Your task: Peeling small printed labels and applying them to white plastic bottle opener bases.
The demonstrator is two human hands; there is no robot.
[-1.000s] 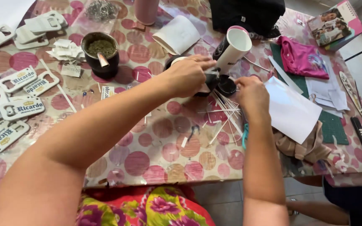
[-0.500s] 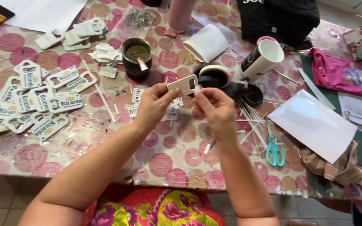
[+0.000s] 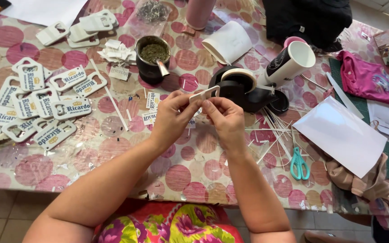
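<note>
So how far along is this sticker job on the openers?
Done: a pile of labelled openers lies at the left. In hand: both the left hand and right hand hold one blank opener. Left: several blank openers and loose labels wait on the table.

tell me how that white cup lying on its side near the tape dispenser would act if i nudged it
The white cup lies on its side, round-walled, so it would likely roll, probably in a curve if it tapers. It looks empty, so probably light. Its base rests by the black tape dispenser, which may stop it.

Bright, even daylight, soft shadows under the hands, mild glare on the tablecloth (image 3: 113, 135), slight wide-angle edge bending.
</note>
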